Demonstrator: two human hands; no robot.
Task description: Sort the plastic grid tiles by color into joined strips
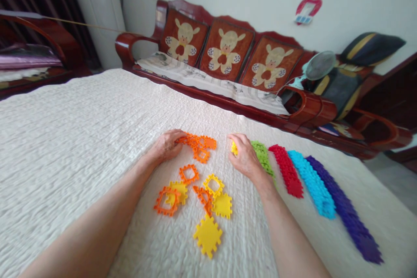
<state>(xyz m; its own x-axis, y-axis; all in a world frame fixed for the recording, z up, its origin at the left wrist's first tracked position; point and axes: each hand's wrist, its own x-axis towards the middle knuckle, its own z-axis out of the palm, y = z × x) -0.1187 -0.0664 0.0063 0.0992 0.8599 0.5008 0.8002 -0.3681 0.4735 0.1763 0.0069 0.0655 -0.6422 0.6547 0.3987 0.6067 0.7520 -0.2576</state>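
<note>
My left hand (167, 144) rests on the white quilted bed cover (74, 139) and grips orange interlocking plastic tiles (199, 145) at its fingertips. My right hand (245, 156) is closed over a small stack of yellow tiles (233, 147), beside a row of green tiles (263, 156). Between my forearms lie loose orange tiles (189, 174) and yellow tiles (207, 235), some solid and some with open centres.
Rows of red tiles (286, 170), light blue tiles (312, 182) and purple tiles (348, 213) lie to the right of the green row. A dark red wooden sofa (228, 74) with bear cushions stands beyond the bed. A small fan (317, 67) sits at its right end.
</note>
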